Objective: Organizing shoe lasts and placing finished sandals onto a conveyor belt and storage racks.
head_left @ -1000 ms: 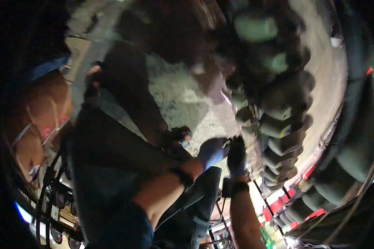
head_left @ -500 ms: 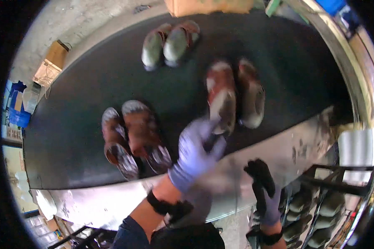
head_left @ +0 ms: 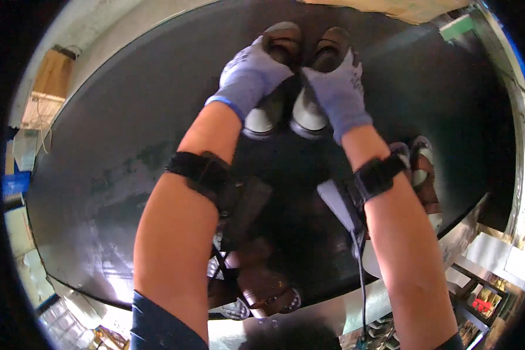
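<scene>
A pair of dark shoes with pale heels lies side by side at the far side of a black conveyor belt [head_left: 111,157]. My left hand [head_left: 249,74], in a lilac glove, grips the left shoe [head_left: 269,87]. My right hand [head_left: 336,87], gloved the same, grips the right shoe [head_left: 319,81]. Both forearms reach out over the belt, each with a black strap around it. Beneath my left forearm a brown pair of shoes [head_left: 261,281] lies near the belt's front edge, partly hidden. Another brown pair [head_left: 421,169] shows to the right of my right forearm.
A cardboard box [head_left: 48,87] stands beyond the belt at the far left. A metal frame edge [head_left: 522,134] runs down the belt's right side. Racks with small objects [head_left: 478,303] are at the lower right. A cable [head_left: 359,256] hangs from my right wrist strap.
Both hands have reached forward across the belt from its near edge and taken hold of the far pair of shoes. The view has tilted so the brown pairs now lie under my arms.
</scene>
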`<state>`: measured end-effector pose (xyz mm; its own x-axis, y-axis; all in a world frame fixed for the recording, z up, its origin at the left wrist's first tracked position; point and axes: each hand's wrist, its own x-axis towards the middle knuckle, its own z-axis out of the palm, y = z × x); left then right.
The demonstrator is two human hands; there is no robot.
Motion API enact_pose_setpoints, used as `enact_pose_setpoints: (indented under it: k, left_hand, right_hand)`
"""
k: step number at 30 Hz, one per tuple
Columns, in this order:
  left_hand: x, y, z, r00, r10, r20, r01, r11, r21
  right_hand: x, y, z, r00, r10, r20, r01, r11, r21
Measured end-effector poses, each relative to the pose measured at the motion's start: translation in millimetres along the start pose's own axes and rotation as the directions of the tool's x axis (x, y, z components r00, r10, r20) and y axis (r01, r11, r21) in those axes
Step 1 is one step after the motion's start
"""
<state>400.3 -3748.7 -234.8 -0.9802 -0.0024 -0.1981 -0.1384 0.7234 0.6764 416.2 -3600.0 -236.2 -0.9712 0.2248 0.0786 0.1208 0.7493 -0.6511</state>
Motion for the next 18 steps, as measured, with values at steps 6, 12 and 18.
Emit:
enact_pose_setpoints:
  k: [6,12,18]
  left_hand:
    - [-85,-9,6,0.969,-0.168,-0.183,0.192,0.974,0.119]
    - [-301,15,74,0.940,-0.283,-0.190,0.276,0.959,-0.060]
    - [-531,25,164,0.892,-0.431,-0.137,0.338,0.836,-0.432]
  right_hand:
    - [-59,13,-10,0.963,-0.166,0.211,0.166,0.986,0.020]
    - [-253,83,-99,0.917,-0.135,0.375,0.149,0.989,-0.010]
    - [-438,138,-206,0.906,-0.166,0.389,0.139,0.985,0.097]
